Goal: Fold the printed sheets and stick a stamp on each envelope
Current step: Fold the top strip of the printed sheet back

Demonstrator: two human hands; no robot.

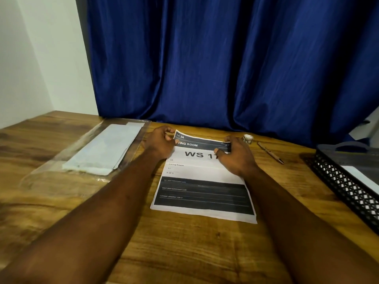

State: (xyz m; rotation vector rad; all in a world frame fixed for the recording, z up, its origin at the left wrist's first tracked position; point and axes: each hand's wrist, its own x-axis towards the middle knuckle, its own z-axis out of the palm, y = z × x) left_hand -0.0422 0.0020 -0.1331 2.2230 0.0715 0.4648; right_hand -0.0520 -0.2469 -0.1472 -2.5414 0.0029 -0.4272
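Both hands pinched the far corners of the white, black-banded printed paper sheet (203, 181), left hand (162, 143) leftward, right hand (235, 156) rightward, its long axis running from the grips back toward the person across the brown wooden table (184, 253).

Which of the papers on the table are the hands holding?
The printed sheet marked WS 17: left hand and right hand pinch its far corners. The envelopes lie untouched.

A wooden table (184, 253) carries a printed sheet (203, 193) at centre — left of it, a clear plastic sleeve (51, 171) holding white envelopes (102, 152); far right, a small roll (247, 138), a pen (270, 152) and a black mesh tray (344, 185).
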